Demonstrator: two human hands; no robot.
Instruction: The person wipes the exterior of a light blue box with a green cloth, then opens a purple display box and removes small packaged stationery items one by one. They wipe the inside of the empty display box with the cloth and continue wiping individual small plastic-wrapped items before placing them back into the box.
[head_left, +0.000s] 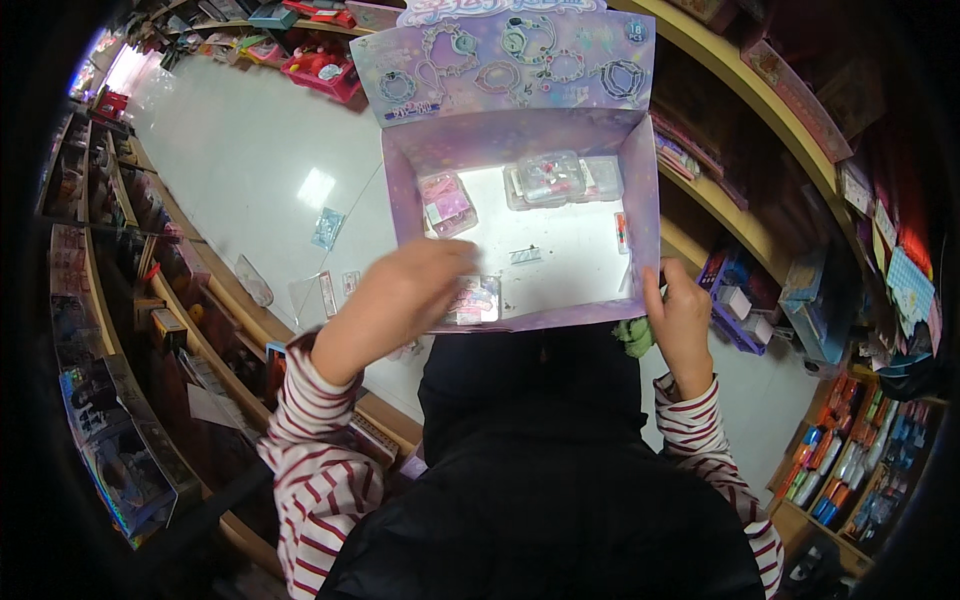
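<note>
A purple cardboard display box with a printed raised lid sits before me, open at the top. My right hand grips its right front corner, thumb at the rim. A green cloth-like thing shows just beside that hand. My left hand, blurred, reaches over the left front edge; its fingertips are indistinct. Just below those fingers lies a small pink-and-white pack. Clear plastic cases are stacked at the back right inside, and another case with pink contents rests at the left wall.
A small strip and a red-orange item lie on the box floor. Stocked shelves line my left, more shelving my right. A blue packet is on the floor, a pink basket farther off.
</note>
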